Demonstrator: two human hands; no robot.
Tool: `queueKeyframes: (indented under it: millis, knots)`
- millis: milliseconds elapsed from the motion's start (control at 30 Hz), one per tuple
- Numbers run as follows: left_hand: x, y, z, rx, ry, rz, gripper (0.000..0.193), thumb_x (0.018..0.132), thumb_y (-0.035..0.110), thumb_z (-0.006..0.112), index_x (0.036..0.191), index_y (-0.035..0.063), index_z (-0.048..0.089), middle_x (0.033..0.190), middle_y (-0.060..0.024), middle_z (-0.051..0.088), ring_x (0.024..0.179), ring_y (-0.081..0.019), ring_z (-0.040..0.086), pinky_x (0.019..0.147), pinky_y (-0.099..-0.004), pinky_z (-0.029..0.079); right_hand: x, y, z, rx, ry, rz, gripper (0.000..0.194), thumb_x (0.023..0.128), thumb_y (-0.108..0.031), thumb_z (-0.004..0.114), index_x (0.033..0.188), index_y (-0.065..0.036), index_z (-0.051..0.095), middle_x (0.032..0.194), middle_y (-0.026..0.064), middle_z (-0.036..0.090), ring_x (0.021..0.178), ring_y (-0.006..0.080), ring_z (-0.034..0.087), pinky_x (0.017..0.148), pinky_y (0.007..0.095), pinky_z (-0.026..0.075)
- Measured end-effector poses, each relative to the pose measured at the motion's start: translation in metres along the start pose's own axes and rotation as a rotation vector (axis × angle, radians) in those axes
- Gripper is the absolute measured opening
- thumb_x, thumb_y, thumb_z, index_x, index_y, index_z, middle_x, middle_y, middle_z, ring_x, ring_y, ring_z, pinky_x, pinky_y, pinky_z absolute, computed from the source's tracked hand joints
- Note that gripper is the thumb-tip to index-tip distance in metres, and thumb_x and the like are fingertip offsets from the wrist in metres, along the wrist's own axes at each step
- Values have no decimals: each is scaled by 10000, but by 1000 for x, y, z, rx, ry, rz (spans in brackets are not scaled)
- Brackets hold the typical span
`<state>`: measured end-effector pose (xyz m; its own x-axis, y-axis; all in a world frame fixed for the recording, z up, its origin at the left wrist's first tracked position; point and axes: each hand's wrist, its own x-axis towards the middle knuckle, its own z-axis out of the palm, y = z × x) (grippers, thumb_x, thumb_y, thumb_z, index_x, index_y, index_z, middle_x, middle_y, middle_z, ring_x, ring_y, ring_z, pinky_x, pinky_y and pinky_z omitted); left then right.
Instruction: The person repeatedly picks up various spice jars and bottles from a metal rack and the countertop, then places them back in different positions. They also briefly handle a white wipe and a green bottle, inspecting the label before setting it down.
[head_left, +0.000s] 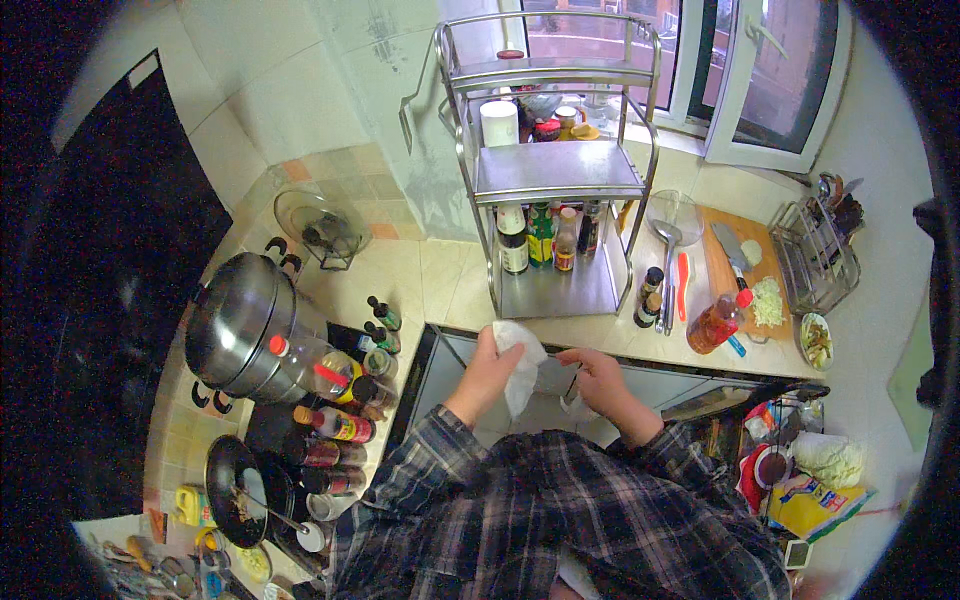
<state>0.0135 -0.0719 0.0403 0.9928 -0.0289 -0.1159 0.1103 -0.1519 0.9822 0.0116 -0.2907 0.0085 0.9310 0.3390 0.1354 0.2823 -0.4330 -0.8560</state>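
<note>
My left hand (486, 379) grips a crumpled white sheet (520, 364), which looks like paper towel or thin cloth, in front of the counter's edge. To its right, my right hand (600, 386) has its fingers curled around something thin and dark-edged, too small to name. A white piece (579, 410) shows just below those fingers; whether it hangs from them cannot be told. Straight ahead on the counter stands a steel tiered rack (559, 169) with several bottles on its lower shelf. Both hands are apart from the rack.
At right are a wooden cutting board (720, 262) with a cleaver (729, 246) and shredded vegetable (768, 301), a skimmer (673, 217) and a red-liquid bottle (716, 322). Leftward stand a steel steamer pot (240, 326), several sauce bottles (341, 425) and a wok (236, 491). A window sash (784, 82) stands ajar.
</note>
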Motion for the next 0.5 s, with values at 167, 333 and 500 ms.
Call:
queueKeyframes:
  millis: [167,333,500]
  knots:
    - [13,19,16,153,-79,97,306,923,177,647,1134,9,502,1010,-73,623,923,-133,595,781,-297,496,22,-16,-6,122,103,-153,336,858,-119,661,1187,-58,637,1045,100,663,926,182,636,802,331,518]
    - [37,20,19,92,-255,97,369,882,203,701,1144,7,531,981,-55,649,918,-143,612,800,-310,499,39,-29,-16,101,-52,45,373,810,-235,729,1140,-80,650,962,130,705,921,284,675,832,382,516]
    - [71,21,14,150,-503,190,371,853,176,716,1154,15,570,1021,-51,669,934,-135,619,833,-301,492,51,-14,-28,59,5,25,272,841,-175,675,1091,-70,650,923,159,690,882,337,665,775,399,516]
